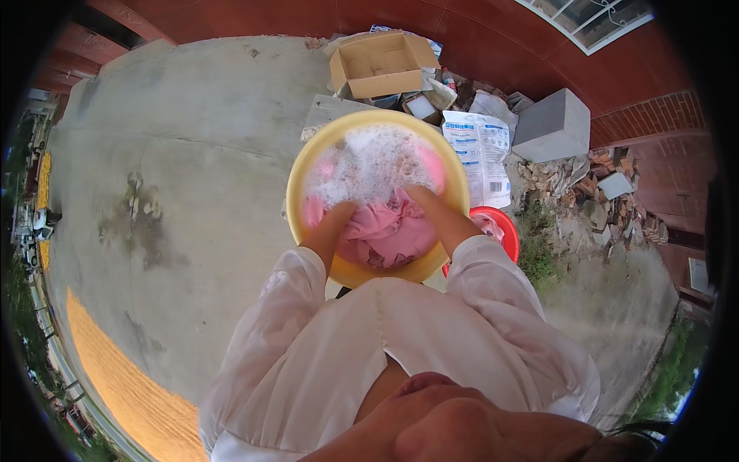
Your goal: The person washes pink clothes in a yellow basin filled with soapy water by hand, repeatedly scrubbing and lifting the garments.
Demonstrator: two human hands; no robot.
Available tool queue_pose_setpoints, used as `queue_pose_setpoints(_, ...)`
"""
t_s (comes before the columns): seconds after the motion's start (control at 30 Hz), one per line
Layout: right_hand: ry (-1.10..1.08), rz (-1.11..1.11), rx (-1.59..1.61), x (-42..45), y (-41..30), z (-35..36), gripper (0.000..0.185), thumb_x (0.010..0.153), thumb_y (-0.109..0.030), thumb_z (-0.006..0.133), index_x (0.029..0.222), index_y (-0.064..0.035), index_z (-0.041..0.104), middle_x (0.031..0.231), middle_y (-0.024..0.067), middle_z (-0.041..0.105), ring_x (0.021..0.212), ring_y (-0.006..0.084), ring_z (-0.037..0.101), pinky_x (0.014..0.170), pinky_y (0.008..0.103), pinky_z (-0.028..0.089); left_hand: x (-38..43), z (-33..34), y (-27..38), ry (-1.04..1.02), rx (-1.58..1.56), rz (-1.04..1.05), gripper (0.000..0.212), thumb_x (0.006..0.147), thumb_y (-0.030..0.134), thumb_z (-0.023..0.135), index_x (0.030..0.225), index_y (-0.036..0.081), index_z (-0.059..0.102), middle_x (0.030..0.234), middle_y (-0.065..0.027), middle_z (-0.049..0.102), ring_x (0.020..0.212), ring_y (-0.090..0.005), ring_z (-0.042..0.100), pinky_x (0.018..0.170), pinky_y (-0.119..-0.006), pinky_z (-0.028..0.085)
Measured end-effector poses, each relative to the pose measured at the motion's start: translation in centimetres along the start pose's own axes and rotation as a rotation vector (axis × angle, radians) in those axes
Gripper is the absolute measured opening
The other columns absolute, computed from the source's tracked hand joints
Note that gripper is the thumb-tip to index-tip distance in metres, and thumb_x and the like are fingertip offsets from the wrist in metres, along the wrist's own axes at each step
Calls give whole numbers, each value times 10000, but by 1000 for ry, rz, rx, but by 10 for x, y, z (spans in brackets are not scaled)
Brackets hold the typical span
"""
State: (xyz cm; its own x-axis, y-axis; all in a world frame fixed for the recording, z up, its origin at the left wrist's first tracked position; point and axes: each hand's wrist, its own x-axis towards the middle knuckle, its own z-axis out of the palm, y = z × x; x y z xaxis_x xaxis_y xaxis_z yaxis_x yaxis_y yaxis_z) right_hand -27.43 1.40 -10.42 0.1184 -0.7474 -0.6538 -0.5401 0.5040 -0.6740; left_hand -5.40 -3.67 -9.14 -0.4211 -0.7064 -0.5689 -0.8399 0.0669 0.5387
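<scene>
Directly before me a round yellow plastic basin (378,277) holds sudsy water with white foam (375,156) over its far half. A pink garment (398,231) lies bunched in the near half, with a dark printed figure towards the basin's near rim. From the left, my left hand (343,212) reaches down into the suds at the garment's edge, its fingers hidden under the foam. My right hand (417,196) goes in on the other side, touching the cloth, and its fingers are also covered. More pink cloth (430,164) shows through the foam at the far right.
Right of the basin, a red tub (508,234) with cloth inside is partly hidden by my arm. A printed white detergent bag (479,156) lies beyond it. An open cardboard box (378,63), a grey block (554,127) and brick rubble (600,196) stand along the red wall.
</scene>
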Motion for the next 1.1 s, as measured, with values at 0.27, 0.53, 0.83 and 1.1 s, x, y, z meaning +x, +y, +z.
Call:
queue_pose_setpoints(0.27,521,-755,-312,-69,-89,16,194,794,-219,664,924,-75,664,966,111,654,990,351,583,890,449,446,-19,-56,38,268,-720,28,408,945,371,577,1200,64,662,1238,-179,613,1123,-294,598,976,-393,461)
queue_pose_setpoints(0.53,705,-628,-397,-136,-62,30,530,853,-244,660,1361,-164,531,1316,145,495,1250,344,457,1053,460,380,-107,1,43,533,158,412,518,885,304,595,1344,65,561,1408,-269,458,1266,-501,445,1084,-531,382)
queue_pose_setpoints(0.83,560,-219,-609,-46,-38,26,596,883,-221,609,1454,-175,443,1346,204,483,1222,394,465,969,494,448,-28,61,26,499,335,279,675,914,157,508,1550,100,291,1552,-309,243,1259,-587,427,1064,-581,388)
queue_pose_setpoints(1.1,132,90,-127,23,-6,27,417,921,-222,562,1322,-129,498,1152,215,560,1031,372,549,910,460,476,50,72,-4,157,211,115,410,951,206,507,1328,55,566,1309,-303,509,994,-412,631,858,-545,501)
